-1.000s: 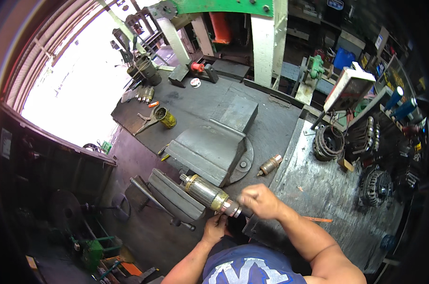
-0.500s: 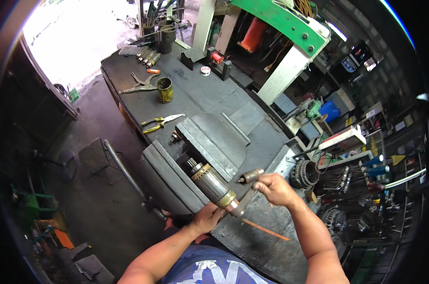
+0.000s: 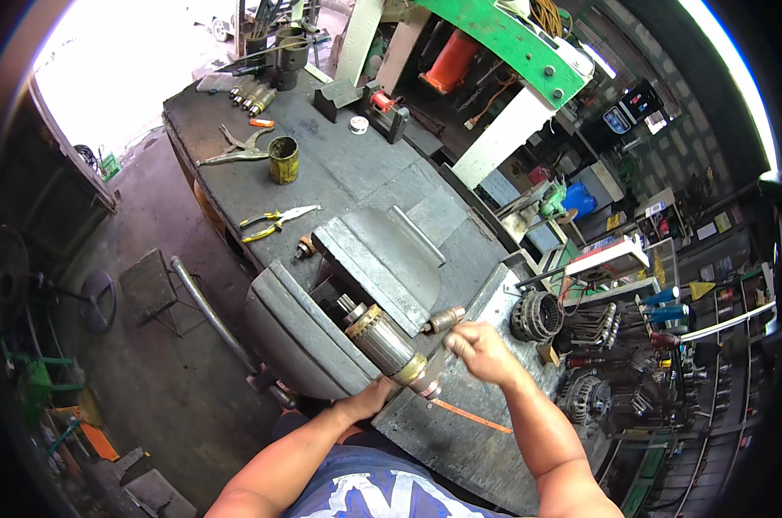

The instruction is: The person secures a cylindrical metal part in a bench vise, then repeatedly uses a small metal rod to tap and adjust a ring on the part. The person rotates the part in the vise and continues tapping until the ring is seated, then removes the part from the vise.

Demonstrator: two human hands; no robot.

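A motor armature (image 3: 384, 345) with a toothed shaft end and a copper commutator is held at a slant between the jaws of a large vise (image 3: 374, 269). Around the commutator end runs a dull grey-brown strip (image 3: 435, 371), perhaps abrasive cloth. My right hand (image 3: 484, 352) pinches the strip's upper end, just right of the armature. My left hand (image 3: 367, 401) is closed low beside the commutator, against the near vise jaw (image 3: 309, 337); its fingertips are partly hidden, so what they grip does not show. A small cylindrical metal part (image 3: 447, 319) lies just beyond my right hand.
An orange strip (image 3: 473, 416) lies on the bench near me. Farther off are yellow-handled pliers (image 3: 279, 221), a yellow can (image 3: 284, 162), locking pliers (image 3: 236, 148) and a solder spool (image 3: 359, 125). Stator rings (image 3: 536, 316) stand at right. The vise handle (image 3: 214, 315) juts out left.
The whole view has shifted slightly. My right hand has come a little closer to the commutator, and my left hand has drawn slightly away to the left. The armature stays in the vise.
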